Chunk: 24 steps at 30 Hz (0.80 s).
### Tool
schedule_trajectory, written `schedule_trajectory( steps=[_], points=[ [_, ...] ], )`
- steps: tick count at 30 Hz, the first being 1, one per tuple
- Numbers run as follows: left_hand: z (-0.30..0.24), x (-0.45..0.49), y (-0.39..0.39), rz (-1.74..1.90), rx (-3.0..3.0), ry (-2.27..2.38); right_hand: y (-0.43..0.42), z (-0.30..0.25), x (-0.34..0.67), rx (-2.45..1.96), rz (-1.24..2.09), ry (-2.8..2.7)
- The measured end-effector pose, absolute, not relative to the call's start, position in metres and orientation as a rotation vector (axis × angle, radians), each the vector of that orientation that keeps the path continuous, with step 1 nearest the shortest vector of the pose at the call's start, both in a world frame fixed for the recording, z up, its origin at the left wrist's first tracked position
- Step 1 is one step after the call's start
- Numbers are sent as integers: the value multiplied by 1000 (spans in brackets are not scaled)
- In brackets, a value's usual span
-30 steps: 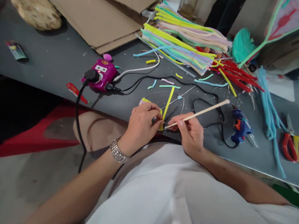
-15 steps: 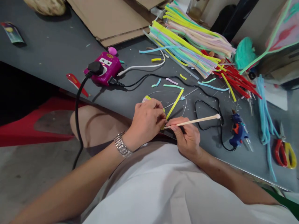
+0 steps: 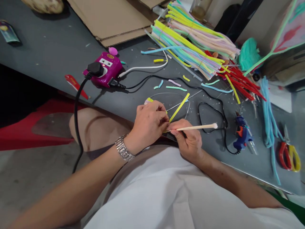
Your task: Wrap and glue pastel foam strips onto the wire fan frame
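My left hand (image 3: 150, 120), with a metal watch on its wrist, is closed in a pinch at the table's front edge. A yellow pipe cleaner (image 3: 179, 108) sticks up from between its fingertips and my right hand's. Close against it, my right hand (image 3: 190, 137) pinches a cream pipe cleaner (image 3: 199, 127) whose free end points right. The inner ends of both stems are hidden by fingers. Just behind the hands, a thin wire loop (image 3: 178, 104) and a small yellow-and-pale piece (image 3: 148, 100) show beside the left knuckles.
Bundled pastel pipe cleaners (image 3: 188, 44) and red ones (image 3: 247, 86) lie at the back. A purple power adapter (image 3: 105, 70) with black cables sits left. To the right are a blue glue gun (image 3: 241, 135), blue pipe cleaners (image 3: 268, 111) and scissors (image 3: 288, 154). Cardboard (image 3: 114, 19) lies behind.
The cream pipe cleaner's free end has swung left and slightly down as my right hand shifted a little left. The yellow stem's top leans slightly further right. My left hand barely moved.
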<state>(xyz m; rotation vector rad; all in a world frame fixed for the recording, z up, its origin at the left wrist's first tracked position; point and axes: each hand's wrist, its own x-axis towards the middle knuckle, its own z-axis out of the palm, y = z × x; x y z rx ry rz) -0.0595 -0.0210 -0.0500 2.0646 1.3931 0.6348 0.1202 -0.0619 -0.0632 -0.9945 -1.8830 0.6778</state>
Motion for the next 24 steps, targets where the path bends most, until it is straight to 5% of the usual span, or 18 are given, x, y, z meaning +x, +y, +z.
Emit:
schedule_trajectory(
  steps=[24],
  points=[
    [-50, -60, -21, 615, 2074, 1386, -60, -66, 122, -1005, 731, -1818]
  ],
)
